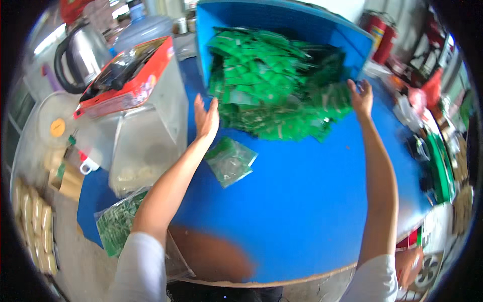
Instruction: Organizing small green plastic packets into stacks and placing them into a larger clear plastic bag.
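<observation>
A big heap of green and clear plastic packets (pixel 271 75) spills out of a blue open-fronted box (pixel 307 15) onto the blue tabletop. At the heap's left edge is my left hand (pixel 207 120), open, thumb and fingers apart. My right hand (pixel 362 100) is at the right edge, its fingers spread and slightly bent, with nothing seen in them. Whether either hand touches the packets I cannot tell. One loose packet (pixel 231 161), green and clear, lies on the table just below my left hand. A larger bag of green pieces (pixel 118 221) lies partly behind my left forearm.
A cloudy clear plastic bin (pixel 151 151) stands at the left, with a red open carton (pixel 121 100) of dark items on top. Behind are a steel kettle (pixel 85 55) and a water jug (pixel 143 30). Fire extinguishers (pixel 380 38) stand at the far right, near assorted bags and goods.
</observation>
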Demonstrator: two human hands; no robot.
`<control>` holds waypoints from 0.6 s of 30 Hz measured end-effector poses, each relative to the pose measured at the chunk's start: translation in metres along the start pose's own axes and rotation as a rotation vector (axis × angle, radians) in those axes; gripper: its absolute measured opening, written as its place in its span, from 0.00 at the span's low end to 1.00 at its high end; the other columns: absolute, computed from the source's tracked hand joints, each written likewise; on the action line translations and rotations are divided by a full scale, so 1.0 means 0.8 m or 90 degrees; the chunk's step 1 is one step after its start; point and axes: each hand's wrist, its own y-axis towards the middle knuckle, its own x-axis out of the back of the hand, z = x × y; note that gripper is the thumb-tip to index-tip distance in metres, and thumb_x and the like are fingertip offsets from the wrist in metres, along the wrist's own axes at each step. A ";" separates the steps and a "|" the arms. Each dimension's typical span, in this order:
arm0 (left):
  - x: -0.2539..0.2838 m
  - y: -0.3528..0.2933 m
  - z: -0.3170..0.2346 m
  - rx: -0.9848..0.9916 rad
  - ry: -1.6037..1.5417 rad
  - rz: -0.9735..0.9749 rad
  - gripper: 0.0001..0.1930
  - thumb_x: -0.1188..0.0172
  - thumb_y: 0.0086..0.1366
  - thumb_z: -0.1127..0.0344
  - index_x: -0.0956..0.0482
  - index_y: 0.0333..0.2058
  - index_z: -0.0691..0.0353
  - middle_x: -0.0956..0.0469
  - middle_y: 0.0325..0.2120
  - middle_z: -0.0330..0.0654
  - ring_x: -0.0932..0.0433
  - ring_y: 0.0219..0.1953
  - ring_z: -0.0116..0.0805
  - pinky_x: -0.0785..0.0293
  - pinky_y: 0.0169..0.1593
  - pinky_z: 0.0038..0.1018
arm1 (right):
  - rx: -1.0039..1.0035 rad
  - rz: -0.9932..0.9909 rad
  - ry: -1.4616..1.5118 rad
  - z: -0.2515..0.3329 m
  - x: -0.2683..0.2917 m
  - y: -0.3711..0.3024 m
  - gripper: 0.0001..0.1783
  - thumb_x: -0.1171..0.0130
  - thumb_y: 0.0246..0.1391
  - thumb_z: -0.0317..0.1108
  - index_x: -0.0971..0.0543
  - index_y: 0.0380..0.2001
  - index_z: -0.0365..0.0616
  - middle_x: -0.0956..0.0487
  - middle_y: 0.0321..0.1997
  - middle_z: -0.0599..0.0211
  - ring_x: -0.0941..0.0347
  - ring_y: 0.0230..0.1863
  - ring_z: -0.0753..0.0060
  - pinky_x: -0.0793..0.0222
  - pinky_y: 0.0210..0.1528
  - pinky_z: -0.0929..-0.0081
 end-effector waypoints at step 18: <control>0.001 0.136 0.036 0.059 -0.052 -0.051 0.31 0.55 0.69 0.55 0.40 0.65 0.68 0.35 0.63 0.51 0.39 0.66 0.43 0.46 0.68 0.34 | -0.008 0.189 -0.073 -0.012 0.040 0.012 0.26 0.41 0.57 0.45 0.34 0.53 0.44 0.21 0.47 0.38 0.26 0.51 0.32 0.29 0.51 0.46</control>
